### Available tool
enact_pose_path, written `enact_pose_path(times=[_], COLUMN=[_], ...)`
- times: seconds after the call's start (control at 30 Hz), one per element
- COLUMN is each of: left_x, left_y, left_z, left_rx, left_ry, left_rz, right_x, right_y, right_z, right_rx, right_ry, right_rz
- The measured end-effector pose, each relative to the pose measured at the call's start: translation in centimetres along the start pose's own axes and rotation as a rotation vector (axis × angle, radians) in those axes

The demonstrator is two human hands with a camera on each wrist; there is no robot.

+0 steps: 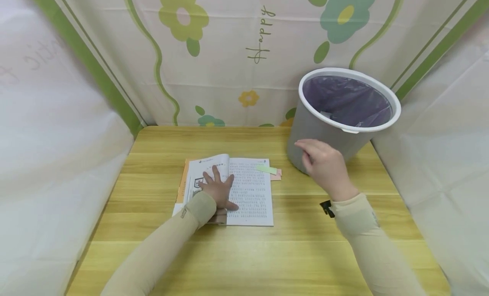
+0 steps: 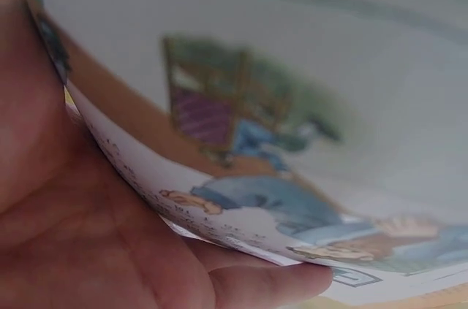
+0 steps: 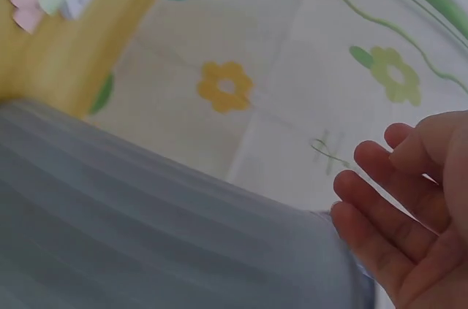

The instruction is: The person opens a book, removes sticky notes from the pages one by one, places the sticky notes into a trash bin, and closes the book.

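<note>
An open book (image 1: 250,202) lies on the table, its left page printed with pictures and its right page full of text. My left hand (image 1: 217,190) presses on it near the spine with fingers spread. Close up in the left wrist view, a picture page (image 2: 380,104) bulges up beside that palm. Green and pink paper strips (image 1: 267,170) stick out at the book's right edge. Above the table, in front of the grey bin (image 1: 318,136), hovers my right hand (image 1: 325,167). Its fingers are loosely bent, and nothing shows between them in the right wrist view.
The bin stands at the back right, lined with a dark purple bag (image 1: 351,98); a small pale scrap (image 1: 326,114) shows inside. A flowered curtain (image 1: 229,66) hangs behind the wooden table (image 1: 244,262). White sheets (image 1: 46,160) close off both sides.
</note>
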State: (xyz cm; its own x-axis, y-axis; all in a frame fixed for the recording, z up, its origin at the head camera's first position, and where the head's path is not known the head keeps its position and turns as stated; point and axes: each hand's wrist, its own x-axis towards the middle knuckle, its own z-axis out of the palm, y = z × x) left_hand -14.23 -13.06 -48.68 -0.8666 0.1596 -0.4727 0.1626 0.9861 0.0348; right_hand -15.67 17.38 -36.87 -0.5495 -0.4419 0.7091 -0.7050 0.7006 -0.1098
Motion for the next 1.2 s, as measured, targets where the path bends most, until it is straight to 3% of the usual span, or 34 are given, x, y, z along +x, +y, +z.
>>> enact_pose_path(times=[0.17,0.37,0.63,1.0,1.2], left_x=[-0.5,-0.5,-0.2,-0.3,-0.5], left_y=[0.1,0.4,0.7,0.8,0.7], left_z=[0.2,0.5,0.8,0.7,0.6], left_rx=[0.0,0.013,0.015,0.016,0.011], left_ry=[-0.002,-0.005,-0.004,0.003,0.003], left_rz=[-0.002,-0.015,-0.032,-0.032,-0.027], right_x=[-2.5,-5.1,-7.6,-8.3,-8.1], right_y=[0.0,0.3,1.9,2.8,2.9], right_z=[3.7,7.6,11.0,13.4,14.4], right_rx=[0.033,0.091,0.119,0.073,0.052], right_ry=[-0.141,-0.321,-0.463,-0.496,-0.51], right_rz=[0.037,0.139,0.277,0.233,0.162])
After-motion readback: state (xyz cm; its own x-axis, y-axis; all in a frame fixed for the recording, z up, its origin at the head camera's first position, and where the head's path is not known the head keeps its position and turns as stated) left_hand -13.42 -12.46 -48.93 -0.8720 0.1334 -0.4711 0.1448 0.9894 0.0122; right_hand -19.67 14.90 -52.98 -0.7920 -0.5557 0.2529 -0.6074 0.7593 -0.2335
